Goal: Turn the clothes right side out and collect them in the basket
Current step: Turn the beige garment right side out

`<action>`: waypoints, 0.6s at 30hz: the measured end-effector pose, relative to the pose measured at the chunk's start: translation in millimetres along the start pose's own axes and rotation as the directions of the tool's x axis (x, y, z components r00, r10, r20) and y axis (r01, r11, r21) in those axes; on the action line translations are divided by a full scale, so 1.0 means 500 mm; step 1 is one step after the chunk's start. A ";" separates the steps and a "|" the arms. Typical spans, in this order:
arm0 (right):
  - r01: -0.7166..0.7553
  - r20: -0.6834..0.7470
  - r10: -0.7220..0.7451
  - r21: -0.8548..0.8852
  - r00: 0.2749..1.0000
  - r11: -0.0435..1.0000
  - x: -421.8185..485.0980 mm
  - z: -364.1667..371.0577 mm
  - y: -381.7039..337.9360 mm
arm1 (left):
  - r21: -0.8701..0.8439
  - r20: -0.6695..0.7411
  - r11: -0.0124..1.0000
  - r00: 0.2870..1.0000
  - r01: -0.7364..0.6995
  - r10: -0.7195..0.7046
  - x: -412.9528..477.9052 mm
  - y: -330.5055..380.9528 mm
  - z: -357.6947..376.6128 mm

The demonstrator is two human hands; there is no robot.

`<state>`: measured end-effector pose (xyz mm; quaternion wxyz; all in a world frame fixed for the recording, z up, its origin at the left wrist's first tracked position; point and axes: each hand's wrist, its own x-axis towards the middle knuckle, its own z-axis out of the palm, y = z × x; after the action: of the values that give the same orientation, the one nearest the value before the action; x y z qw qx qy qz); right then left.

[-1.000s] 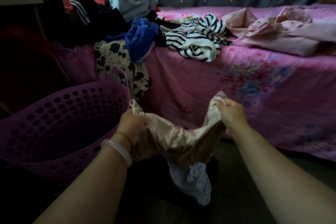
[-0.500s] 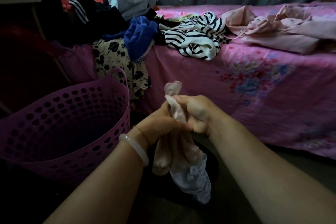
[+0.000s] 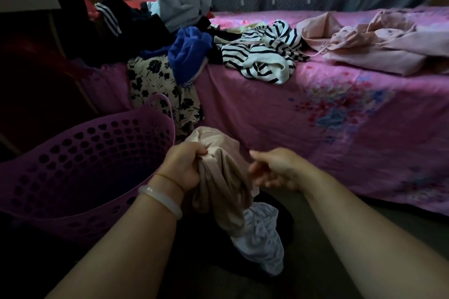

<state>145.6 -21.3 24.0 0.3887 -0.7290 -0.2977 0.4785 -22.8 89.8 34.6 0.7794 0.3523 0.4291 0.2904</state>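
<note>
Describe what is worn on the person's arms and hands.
No sleeves show on either arm. At the left hand, the wrist carries a pale, smooth bangle and a thin brownish cord bracelet. The right hand shows nothing worn.

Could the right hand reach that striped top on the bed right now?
Probably yes: the right hand holds nothing, and the striped top lies uncovered near the bed's edge with nothing between them.

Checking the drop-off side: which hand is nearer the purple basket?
Left. The left hand, gripping the beige garment, is right beside the purple basket; the right hand is farther right, beyond the garment.
</note>
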 end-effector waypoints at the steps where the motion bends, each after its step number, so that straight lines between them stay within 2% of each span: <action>1: -0.019 0.032 0.023 -0.122 0.999 0.992 0.003 0.000 0.017 | -0.027 0.027 0.999 0.999 0.023 -0.023 -0.002 0.002 -0.002; 3: -0.021 0.118 0.049 -0.226 0.992 0.974 0.009 0.006 0.044 | -0.052 0.103 0.995 0.992 0.085 -0.079 -0.014 0.004 0.002; 4: -0.020 0.164 0.055 -0.207 0.985 0.978 0.013 0.010 0.052 | -0.061 0.151 0.993 0.984 0.105 -0.095 -0.022 0.004 0.008; 8: -0.089 0.344 0.064 0.057 0.937 0.994 0.030 0.033 0.075 | -0.124 0.306 0.972 0.940 0.200 -0.155 -0.052 0.007 0.038; 10: -0.119 0.404 -0.002 0.275 0.915 0.954 0.037 0.049 0.081 | -0.166 0.364 0.955 0.915 0.245 -0.172 -0.055 0.011 0.047; 12: -0.110 0.403 -0.148 0.552 0.903 0.827 0.037 0.058 0.075 | -0.182 0.394 0.952 0.905 0.246 -0.158 -0.055 0.015 0.048; 14: -0.085 0.323 -0.281 0.779 0.904 0.622 0.034 0.047 0.054 | -0.186 0.381 0.958 0.914 0.220 -0.136 -0.053 0.014 0.043; 16: 0.024 0.191 -0.375 0.866 0.907 0.500 0.024 0.020 0.020 | -0.186 0.322 0.961 0.937 0.203 -0.135 -0.047 0.009 0.034; 18: 0.112 0.112 -0.429 0.879 0.896 0.463 0.022 -0.007 -0.003 | -0.201 0.250 0.960 0.957 0.197 -0.144 -0.035 -0.001 0.022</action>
<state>152.6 -12.4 21.0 0.7145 -0.2957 -0.1945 0.6035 -21.3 72.8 46.5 0.8813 0.2555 0.3281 0.2247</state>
